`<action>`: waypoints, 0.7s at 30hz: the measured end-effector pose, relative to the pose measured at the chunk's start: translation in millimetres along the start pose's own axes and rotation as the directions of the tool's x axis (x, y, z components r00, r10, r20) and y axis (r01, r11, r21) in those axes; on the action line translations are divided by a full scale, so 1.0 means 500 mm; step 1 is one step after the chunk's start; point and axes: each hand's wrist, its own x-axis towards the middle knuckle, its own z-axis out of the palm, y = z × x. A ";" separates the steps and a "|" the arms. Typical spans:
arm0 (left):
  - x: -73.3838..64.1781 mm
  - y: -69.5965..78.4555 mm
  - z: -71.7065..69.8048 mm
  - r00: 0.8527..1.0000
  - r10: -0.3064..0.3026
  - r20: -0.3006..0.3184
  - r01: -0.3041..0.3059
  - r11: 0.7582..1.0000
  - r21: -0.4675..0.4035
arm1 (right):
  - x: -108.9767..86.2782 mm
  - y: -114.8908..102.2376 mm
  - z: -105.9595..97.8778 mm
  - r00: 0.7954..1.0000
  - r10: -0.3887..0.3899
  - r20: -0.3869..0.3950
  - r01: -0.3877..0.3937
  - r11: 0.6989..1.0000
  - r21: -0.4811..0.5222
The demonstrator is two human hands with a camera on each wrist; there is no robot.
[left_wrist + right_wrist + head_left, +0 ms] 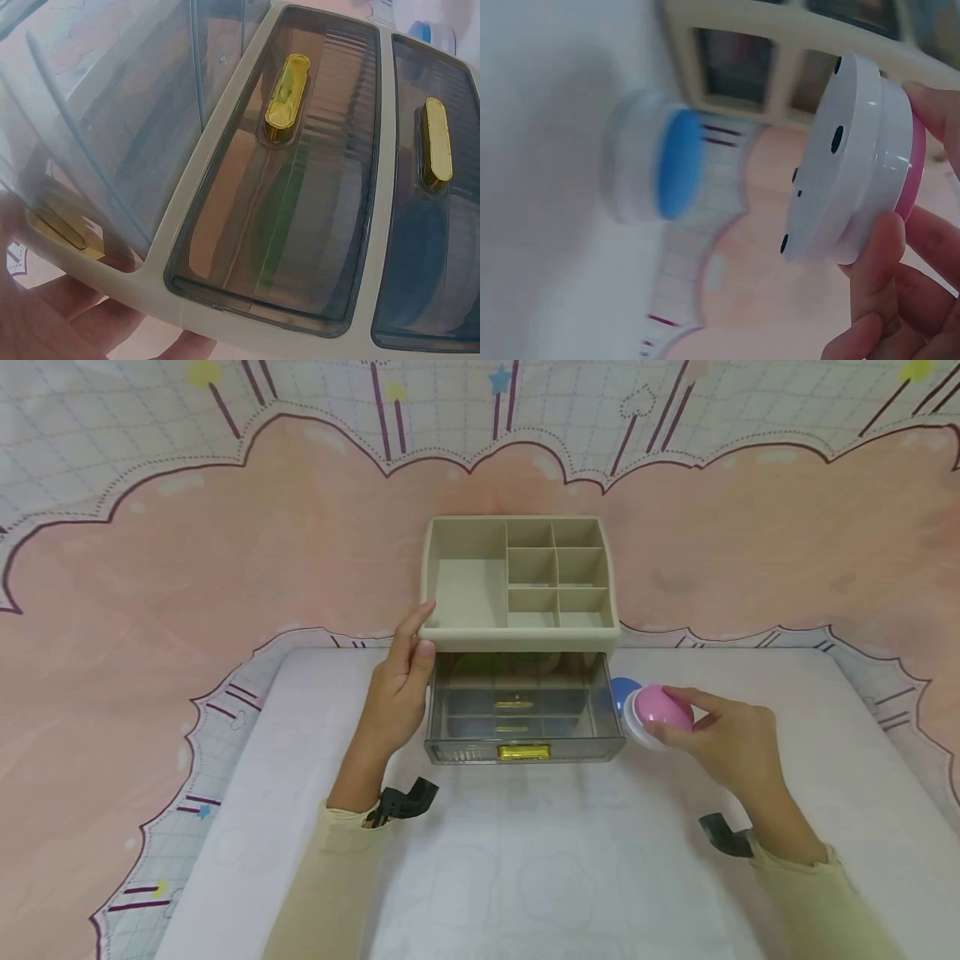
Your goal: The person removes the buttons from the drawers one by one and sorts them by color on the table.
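A cream desk organizer (517,642) with clear smoky drawers stands in the middle of the head view. Its top drawer (525,752) is pulled out. My left hand (397,693) rests on the organizer's left side with fingers extended along it, near the top edge. Between thumb and fingers, my right hand (731,743) pinches a round white push button with a pink top (663,708), held tilted beside the drawer's right side. In the right wrist view its white underside (829,161) shows small dark holes. A similar blue-topped button (679,165) stands on the table behind it.
Two lower drawers with gold handles (287,94) are closed; dim green and dark blue shapes show behind their fronts. Open compartments (532,568) form the organizer's top. The white table (555,860) meets a patterned peach cloth (300,552) behind.
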 end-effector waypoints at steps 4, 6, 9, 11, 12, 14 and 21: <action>0.000 -0.001 0.000 1.000 0.005 0.000 -0.005 1.000 0.003 | -0.009 0.019 0.033 0.999 -0.022 0.030 0.022 1.000 -0.012; 0.000 -0.002 0.000 1.000 0.008 0.001 -0.008 1.000 0.005 | -0.011 0.026 0.047 0.999 -0.047 0.019 0.047 0.999 -0.016; 0.000 -0.003 0.000 1.000 0.009 -0.002 -0.009 1.000 0.010 | -0.014 0.033 0.060 0.999 -0.044 0.032 0.045 0.999 -0.027; 0.000 -0.004 0.000 1.000 0.008 -0.003 -0.008 1.000 0.013 | -0.016 0.036 0.068 0.998 -0.035 0.055 0.037 0.999 -0.029; 0.001 -0.004 0.000 1.000 0.007 -0.003 -0.007 1.000 0.013 | -0.018 0.038 0.071 0.997 -0.032 0.066 0.034 0.999 -0.034; 0.001 -0.004 0.001 1.000 0.005 0.000 -0.005 1.000 0.013 | -0.021 0.041 0.077 0.997 -0.037 0.072 0.040 0.998 -0.044; 0.002 -0.006 0.002 1.000 0.004 0.000 -0.004 1.000 0.011 | -0.027 0.046 0.083 0.995 -0.040 0.097 0.048 0.996 -0.076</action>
